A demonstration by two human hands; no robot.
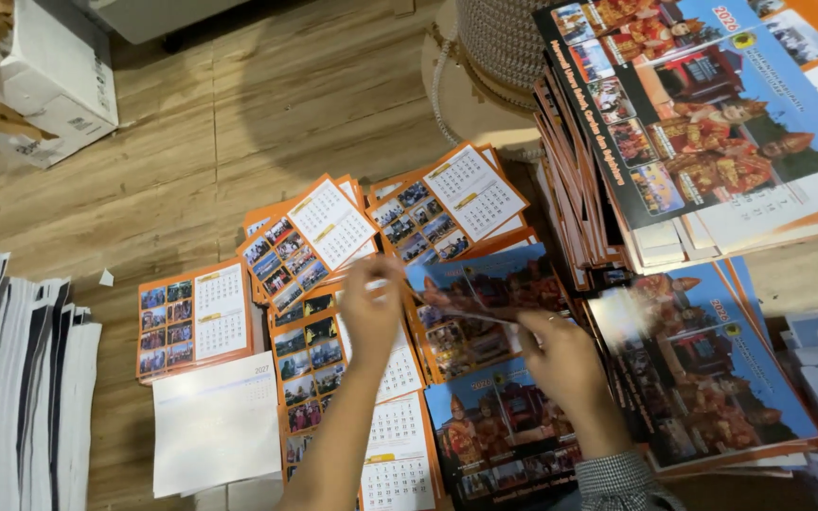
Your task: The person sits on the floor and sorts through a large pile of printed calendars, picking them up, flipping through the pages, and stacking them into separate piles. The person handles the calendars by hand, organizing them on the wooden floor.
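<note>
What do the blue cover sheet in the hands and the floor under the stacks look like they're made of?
The blue photo cover sheet, pinched between the left hand and right hand, looks like glossy coated paper: it bends and catches light. The brown plank floor looks like wood or wood-look laminate, with visible grain and seams.

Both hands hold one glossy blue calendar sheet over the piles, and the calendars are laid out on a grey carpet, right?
Not carpet. The head view shows the piles lying on a wood-plank floor. The rest holds: left hand and right hand together hold the glossy blue calendar sheet over the piles.
</note>
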